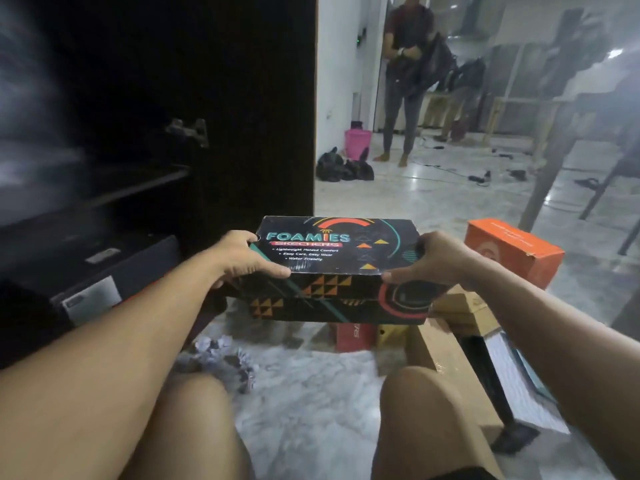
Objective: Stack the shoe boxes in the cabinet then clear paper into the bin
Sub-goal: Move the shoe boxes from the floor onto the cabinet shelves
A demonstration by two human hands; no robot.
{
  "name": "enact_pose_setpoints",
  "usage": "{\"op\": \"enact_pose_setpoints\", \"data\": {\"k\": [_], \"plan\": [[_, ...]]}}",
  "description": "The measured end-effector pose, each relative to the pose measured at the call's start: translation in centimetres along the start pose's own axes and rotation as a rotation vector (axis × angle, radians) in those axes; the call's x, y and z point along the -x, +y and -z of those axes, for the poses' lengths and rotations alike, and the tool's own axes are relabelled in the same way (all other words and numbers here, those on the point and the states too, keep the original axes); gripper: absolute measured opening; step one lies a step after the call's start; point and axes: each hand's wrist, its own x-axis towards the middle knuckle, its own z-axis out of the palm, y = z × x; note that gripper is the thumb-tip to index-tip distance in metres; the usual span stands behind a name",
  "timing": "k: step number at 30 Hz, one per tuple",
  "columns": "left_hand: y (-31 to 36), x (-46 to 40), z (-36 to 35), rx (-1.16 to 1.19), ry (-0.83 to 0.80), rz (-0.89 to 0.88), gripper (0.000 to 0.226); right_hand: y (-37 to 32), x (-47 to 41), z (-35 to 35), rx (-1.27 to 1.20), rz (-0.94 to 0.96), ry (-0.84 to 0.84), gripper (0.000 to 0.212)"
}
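Note:
A black Foamies Skechers shoe box with coloured shapes is held in front of me above the floor. My left hand grips its left end and my right hand grips its right end. A second box with the same pattern lies right under it; whether the two touch is unclear. The dark cabinet stands open to the left, with a black shoe box lying inside at the bottom. Crumpled grey paper lies on the floor near my left knee.
An orange box sits to the right, with brown cardboard boxes and a red box near it. A pink bin stands by the far wall next to dark bags. A person stands beyond. Cables lie on the floor.

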Motion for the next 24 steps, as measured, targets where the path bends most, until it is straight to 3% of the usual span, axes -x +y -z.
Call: {"op": "enact_pose_setpoints", "data": {"k": [9,12,15,24], "plan": [[-7.9,0.6,8.5,0.042,0.205,0.227,0.06,-9.2,-8.8,-9.6,0.08,0.147,-0.146,0.049],[-11.1,0.7,10.6,0.075,0.298,0.316,0.081,-12.1,-11.0,-13.6,0.099,0.207,-0.188,0.07],[-13.4,0.8,12.7,0.097,0.365,0.361,0.099,-14.6,-12.9,-17.1,0.066,0.259,-0.221,0.07],[-16.4,-0.5,18.3,0.184,0.65,0.384,0.061,-21.7,-19.1,-24.4,-0.042,0.393,-0.235,0.064]]}}
